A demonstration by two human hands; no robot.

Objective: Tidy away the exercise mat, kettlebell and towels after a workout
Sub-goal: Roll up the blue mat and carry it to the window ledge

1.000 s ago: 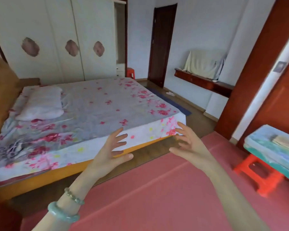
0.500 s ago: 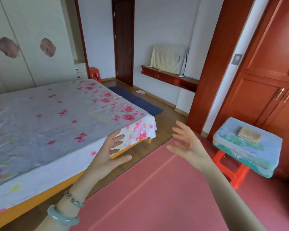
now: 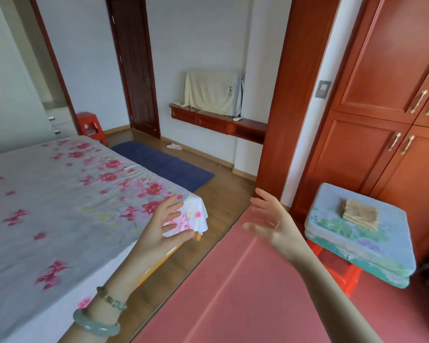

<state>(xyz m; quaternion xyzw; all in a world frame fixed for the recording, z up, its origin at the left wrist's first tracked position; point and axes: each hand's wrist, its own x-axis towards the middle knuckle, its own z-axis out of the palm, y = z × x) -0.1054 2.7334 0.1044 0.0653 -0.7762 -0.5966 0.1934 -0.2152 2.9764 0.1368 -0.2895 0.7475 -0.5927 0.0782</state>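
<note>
Starting at far left: bed (image 3: 60, 206) under a grey sheet printed with pink flowers, its near corner hanging white. Left hand (image 3: 159, 233) raised in the air in front of that corner; grip apart, fingers spread, nothing in it. Green bangle (image 3: 96, 326) and bead bracelet (image 3: 112, 299) on the wrist. Past the bed corner, blue rug (image 3: 164, 164) flat on the wood floor (image 3: 223, 194), dark door (image 3: 134, 63) behind. Wall shelf (image 3: 218, 122) mid-frame, cream cloth (image 3: 208, 91) draped over something on it. Pink exercise mat (image 3: 233, 293) lies unrolled on the floor, a strip of bare boards between it and the bed. Right hand (image 3: 275, 224) held above the mat's far end, palm facing left; grip apart, empty. Right of it, folded floral cushion (image 3: 357, 243) on a red stool (image 3: 342, 273), with a small folded beige towel (image 3: 360, 214) on top. Red-brown wardrobe (image 3: 382, 95) behind.
</note>
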